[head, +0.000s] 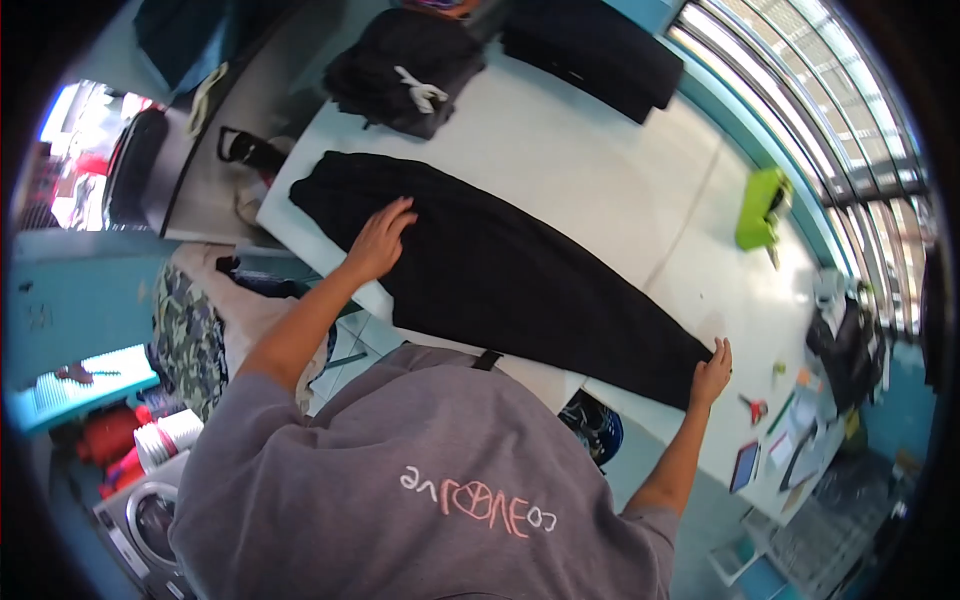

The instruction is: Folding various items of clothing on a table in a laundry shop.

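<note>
Black folded trousers lie lengthwise across the white table in front of me. My left hand rests on the wider end of the black cloth, its fingers a little apart and nothing gripped. At the narrow end on the right, my right hand touches the cloth's edge; whether its thumb pinches the fabric, I cannot tell. The cloth looks mostly smooth, and part of its wide end reaches the table's near edge.
A dark pile of clothes with a white cord and another black folded cloth lie at the far side. A green container stands near the window. Red-handled scissors, a phone and papers are at right.
</note>
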The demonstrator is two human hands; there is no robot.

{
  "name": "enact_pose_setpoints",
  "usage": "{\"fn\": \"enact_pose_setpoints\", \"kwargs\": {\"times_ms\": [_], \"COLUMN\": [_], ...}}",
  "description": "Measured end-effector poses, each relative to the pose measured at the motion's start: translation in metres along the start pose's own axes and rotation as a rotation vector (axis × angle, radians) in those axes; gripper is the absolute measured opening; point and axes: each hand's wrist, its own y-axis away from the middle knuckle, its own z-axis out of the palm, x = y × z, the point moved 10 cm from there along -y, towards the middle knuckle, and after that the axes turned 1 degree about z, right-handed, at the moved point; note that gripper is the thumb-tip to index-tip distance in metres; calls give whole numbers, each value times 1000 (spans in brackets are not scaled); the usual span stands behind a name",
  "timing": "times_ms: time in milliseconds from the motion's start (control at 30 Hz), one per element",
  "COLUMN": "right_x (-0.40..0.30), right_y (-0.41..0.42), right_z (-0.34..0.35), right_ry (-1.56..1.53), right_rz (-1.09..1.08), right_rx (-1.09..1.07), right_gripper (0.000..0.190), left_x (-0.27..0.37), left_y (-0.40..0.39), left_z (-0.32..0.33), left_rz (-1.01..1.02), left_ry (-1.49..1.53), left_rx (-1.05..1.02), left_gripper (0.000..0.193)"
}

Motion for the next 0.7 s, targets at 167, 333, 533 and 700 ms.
{"fn": "enact_pose_setpoints", "kwargs": {"times_ms": [167,333,533,700], "right_x": [-54,-39,-10,25], "right_y": [-37,-34,-28,-24], "right_z": [33,53,49,43], "right_ry": [-47,4,100,40], "right_rz": [-235,-293,-223,-52], "right_rx": [-362,-584,-715,-786], "right_gripper": [52,27,24,24], "left_x": [-91,-139,-166,-192], "left_y": [-67,-84,-88,-80], "left_z": [-3,24,32,37], "left_rz": [-132,-256,-310,-129], "left_ry": [-284,-199,-336,-403], "left_rx": [-142,-574,-749,-720], "left_gripper": [60,64,68,55]}}
